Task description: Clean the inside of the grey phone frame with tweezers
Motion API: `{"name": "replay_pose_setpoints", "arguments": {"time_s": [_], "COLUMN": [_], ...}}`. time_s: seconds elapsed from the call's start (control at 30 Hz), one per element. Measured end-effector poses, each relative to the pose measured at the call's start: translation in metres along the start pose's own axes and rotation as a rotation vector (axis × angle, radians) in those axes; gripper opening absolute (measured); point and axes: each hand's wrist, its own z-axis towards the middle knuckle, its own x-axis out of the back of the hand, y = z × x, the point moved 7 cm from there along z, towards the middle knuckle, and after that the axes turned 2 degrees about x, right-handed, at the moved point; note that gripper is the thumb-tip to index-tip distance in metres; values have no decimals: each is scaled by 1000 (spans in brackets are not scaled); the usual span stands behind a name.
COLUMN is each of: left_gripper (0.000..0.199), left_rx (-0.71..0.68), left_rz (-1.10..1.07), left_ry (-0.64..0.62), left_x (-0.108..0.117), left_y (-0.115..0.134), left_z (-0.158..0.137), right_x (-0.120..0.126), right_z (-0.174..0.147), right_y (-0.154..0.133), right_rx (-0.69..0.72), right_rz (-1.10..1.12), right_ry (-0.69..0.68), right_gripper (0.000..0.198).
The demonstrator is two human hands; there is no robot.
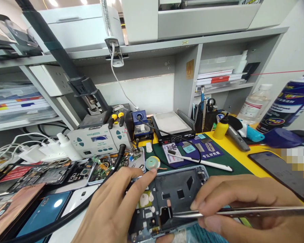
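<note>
My left hand [112, 204] grips the near-left side of an opened phone frame [176, 182], its thumb and finger reaching over the far edge. A fingertip shows under the frame's near edge. In my right hand [243, 197] a pair of metal tweezers [245, 212] lies pinched between thumb and fingers. Their tips point left into the frame, at a small dark strip [170, 212] with a copper-coloured end. Whether the tips grip the strip, I cannot tell. Just past my left fingertips sits a round pale-green spool [152, 163] with a copper-coloured tail.
Behind the frame lie a white-handled brush [205, 162] and a flat heating plate [171, 121]. A soldering station [101, 140] stands back left, with a tray of small parts [139, 160] before it. A black hose [73, 216] crosses the left side. A phone [276, 172] lies right.
</note>
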Motion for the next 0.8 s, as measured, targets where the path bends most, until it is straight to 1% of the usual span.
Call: {"name": "replay_pose_setpoints", "arguments": {"time_s": [0.13,0.23,0.37,0.5,0.57,0.67,0.8], "left_gripper": [92,92,90,90,90,90,88], "left_rx": [13,21,-19,-38,-37,-37,-40], "left_rz": [-21,-15,17,30,14,15,18], "left_ry": [-13,-19,-18,-23,-12,-7,-18], "left_x": [0,0,-1,0,2,3,2], "left_y": [0,-1,-1,-1,0,0,1], "left_z": [0,-1,0,1,1,1,1], "right_x": [-3,-9,-15,-18,-17,-15,-18], "right_z": [-2,-3,-2,-3,-3,-3,-2], "right_y": [-5,-10,-11,-11,-11,-12,-12], "right_rx": [125,199,211,215,214,226,241], "right_rz": [6,14,18,7,-14,-32,-45], "right_ry": [-2,-56,-114,-144,-142,-103,-125], "right_gripper": [26,34,42,40,41,43,43]}}
